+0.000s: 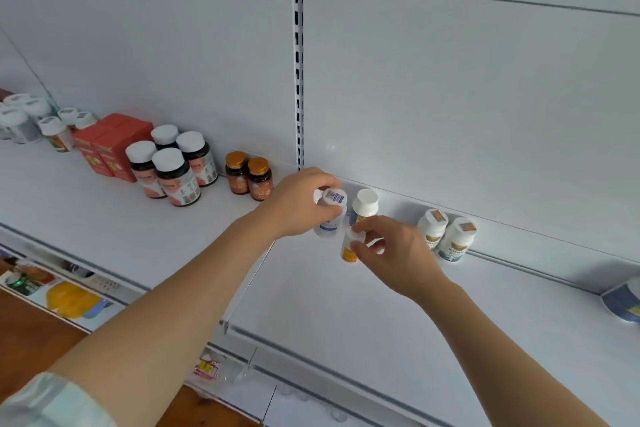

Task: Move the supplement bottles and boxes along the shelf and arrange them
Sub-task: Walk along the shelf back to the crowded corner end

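Observation:
My left hand (298, 204) grips a white bottle with a blue label (330, 215) near the shelf's upright. My right hand (391, 253) holds a small white bottle with an orange label (349, 248) just in front of it. Another white-capped bottle (364, 205) stands behind them against the back panel. Two white bottles (446, 234) stand to the right. To the left on the white shelf (104, 225) are two amber bottles with gold caps (248, 176), several dark bottles with white caps (173, 165) and red boxes (107, 146).
More white bottles (24, 118) crowd the far left end. A blue and white container (621, 302) lies at the right edge. A slotted upright (298, 55) splits the back panel. Packaged goods (59, 291) sit on a lower shelf above a wooden floor.

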Demonstrator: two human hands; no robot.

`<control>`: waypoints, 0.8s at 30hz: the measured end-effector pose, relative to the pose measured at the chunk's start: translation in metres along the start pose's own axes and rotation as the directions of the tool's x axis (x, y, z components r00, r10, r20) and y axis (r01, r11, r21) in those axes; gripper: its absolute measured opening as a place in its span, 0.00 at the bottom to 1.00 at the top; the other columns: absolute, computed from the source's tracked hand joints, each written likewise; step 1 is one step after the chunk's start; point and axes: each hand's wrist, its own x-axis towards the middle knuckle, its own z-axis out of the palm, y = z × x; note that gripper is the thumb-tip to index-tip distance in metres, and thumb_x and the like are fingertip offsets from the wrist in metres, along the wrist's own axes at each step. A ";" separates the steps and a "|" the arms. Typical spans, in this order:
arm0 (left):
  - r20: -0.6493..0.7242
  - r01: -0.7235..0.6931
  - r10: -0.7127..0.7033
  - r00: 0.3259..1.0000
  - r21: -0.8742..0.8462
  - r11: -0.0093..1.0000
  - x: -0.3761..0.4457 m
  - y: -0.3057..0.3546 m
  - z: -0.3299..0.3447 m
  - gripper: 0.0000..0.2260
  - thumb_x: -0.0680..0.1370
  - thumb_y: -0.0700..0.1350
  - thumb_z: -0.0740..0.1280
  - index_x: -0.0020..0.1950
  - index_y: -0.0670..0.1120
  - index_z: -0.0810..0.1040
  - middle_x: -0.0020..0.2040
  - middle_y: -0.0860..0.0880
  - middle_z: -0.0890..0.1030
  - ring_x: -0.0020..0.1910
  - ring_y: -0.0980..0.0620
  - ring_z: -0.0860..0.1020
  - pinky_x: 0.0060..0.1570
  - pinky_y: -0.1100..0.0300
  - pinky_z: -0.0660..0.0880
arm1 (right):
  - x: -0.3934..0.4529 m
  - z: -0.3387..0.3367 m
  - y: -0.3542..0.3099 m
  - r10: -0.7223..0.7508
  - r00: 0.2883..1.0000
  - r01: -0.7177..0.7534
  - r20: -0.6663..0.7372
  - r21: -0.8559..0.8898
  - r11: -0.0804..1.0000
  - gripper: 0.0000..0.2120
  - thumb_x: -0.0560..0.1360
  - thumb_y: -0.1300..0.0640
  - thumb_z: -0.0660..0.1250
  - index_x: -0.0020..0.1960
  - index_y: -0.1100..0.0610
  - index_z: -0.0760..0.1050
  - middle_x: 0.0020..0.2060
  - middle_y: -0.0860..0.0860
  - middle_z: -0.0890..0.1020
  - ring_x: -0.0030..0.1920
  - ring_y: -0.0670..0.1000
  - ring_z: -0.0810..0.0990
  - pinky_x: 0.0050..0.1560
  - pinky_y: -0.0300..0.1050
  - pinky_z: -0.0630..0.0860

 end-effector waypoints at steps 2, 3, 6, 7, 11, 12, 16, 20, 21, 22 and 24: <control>0.003 -0.049 0.049 0.999 0.036 0.998 0.015 -0.008 0.001 0.16 0.73 0.48 0.73 0.61 0.50 0.78 0.56 0.54 0.78 0.55 0.53 0.75 0.58 0.54 0.73 | 0.003 0.004 0.004 0.007 1.000 -0.007 0.000 -0.006 1.000 0.07 0.72 0.55 0.72 0.51 0.51 0.81 0.41 0.46 0.82 0.41 0.43 0.80 0.42 0.34 0.76; 0.012 -0.077 0.076 0.997 0.065 0.995 0.023 -0.012 0.001 0.17 0.73 0.48 0.73 0.61 0.50 0.78 0.57 0.53 0.78 0.56 0.53 0.75 0.58 0.55 0.72 | 0.005 0.006 0.006 0.016 1.000 -0.016 0.005 -0.009 1.000 0.07 0.72 0.55 0.72 0.50 0.51 0.80 0.41 0.46 0.82 0.40 0.43 0.80 0.43 0.36 0.77; 0.038 -0.154 0.150 0.988 0.137 0.979 0.044 -0.027 0.002 0.17 0.74 0.49 0.72 0.62 0.48 0.79 0.58 0.52 0.79 0.58 0.51 0.74 0.59 0.56 0.70 | 0.013 0.011 0.008 0.053 0.999 -0.053 -0.004 -0.023 0.998 0.07 0.72 0.55 0.72 0.51 0.51 0.80 0.41 0.45 0.82 0.40 0.45 0.80 0.44 0.42 0.79; 0.044 -0.178 0.173 0.984 0.148 0.973 0.051 -0.033 0.003 0.17 0.74 0.48 0.72 0.62 0.48 0.79 0.58 0.51 0.79 0.58 0.50 0.74 0.59 0.55 0.70 | 0.016 0.013 0.007 0.073 0.997 -0.073 -0.017 -0.027 0.997 0.07 0.72 0.54 0.72 0.51 0.51 0.80 0.41 0.45 0.82 0.40 0.45 0.81 0.44 0.43 0.79; 0.073 -0.296 0.287 0.955 0.230 0.927 0.069 -0.052 0.009 0.17 0.73 0.48 0.72 0.60 0.46 0.80 0.57 0.49 0.82 0.58 0.46 0.76 0.58 0.50 0.72 | 0.018 0.022 0.000 0.145 0.988 -0.148 -0.059 -0.045 0.988 0.08 0.73 0.54 0.72 0.51 0.50 0.80 0.41 0.44 0.82 0.40 0.45 0.80 0.44 0.43 0.79; 0.071 -0.315 0.307 0.949 0.258 0.913 0.072 -0.056 0.012 0.17 0.73 0.49 0.71 0.61 0.47 0.80 0.57 0.50 0.82 0.58 0.46 0.75 0.58 0.49 0.72 | 0.019 0.024 -0.002 0.150 0.986 -0.153 -0.067 -0.048 0.987 0.08 0.73 0.54 0.72 0.51 0.50 0.80 0.41 0.44 0.82 0.40 0.45 0.80 0.44 0.44 0.79; 0.054 -0.397 0.406 0.912 0.360 0.844 0.078 -0.066 0.021 0.15 0.72 0.50 0.70 0.57 0.49 0.82 0.54 0.53 0.82 0.56 0.47 0.76 0.55 0.51 0.70 | 0.019 0.033 -0.006 0.197 0.974 -0.204 -0.114 -0.058 0.977 0.08 0.72 0.54 0.72 0.51 0.50 0.80 0.41 0.45 0.82 0.40 0.46 0.80 0.44 0.45 0.79; 0.005 -0.455 0.500 0.866 0.421 0.785 0.075 -0.076 0.029 0.07 0.72 0.46 0.70 0.48 0.48 0.83 0.48 0.53 0.81 0.51 0.46 0.77 0.51 0.52 0.70 | 0.017 0.039 -0.013 0.189 0.971 -0.201 -0.143 -0.070 0.977 0.07 0.72 0.55 0.72 0.50 0.51 0.80 0.41 0.45 0.81 0.41 0.46 0.80 0.43 0.44 0.79; 0.001 -0.462 0.509 0.861 0.421 0.781 0.075 -0.077 0.030 0.06 0.72 0.46 0.70 0.48 0.48 0.82 0.48 0.52 0.81 0.50 0.46 0.77 0.50 0.52 0.70 | 0.016 0.039 -0.015 0.184 0.972 -0.196 -0.145 -0.074 0.978 0.07 0.72 0.55 0.72 0.50 0.52 0.80 0.41 0.45 0.82 0.41 0.46 0.80 0.43 0.44 0.79; 0.002 -0.470 0.519 0.855 0.426 0.773 0.076 -0.078 0.031 0.06 0.72 0.46 0.69 0.47 0.47 0.82 0.47 0.51 0.80 0.49 0.45 0.77 0.50 0.52 0.70 | 0.015 0.039 -0.016 0.183 0.972 -0.196 -0.148 -0.076 0.978 0.07 0.72 0.55 0.72 0.50 0.52 0.80 0.41 0.45 0.82 0.41 0.46 0.80 0.42 0.44 0.79; 0.012 -0.481 0.531 0.847 0.440 0.758 0.076 -0.078 0.033 0.06 0.71 0.45 0.70 0.47 0.47 0.81 0.47 0.50 0.80 0.48 0.45 0.77 0.49 0.51 0.71 | 0.013 0.037 -0.017 0.187 0.969 -0.202 -0.164 -0.084 0.976 0.07 0.72 0.55 0.72 0.50 0.52 0.80 0.42 0.45 0.81 0.42 0.45 0.80 0.43 0.44 0.79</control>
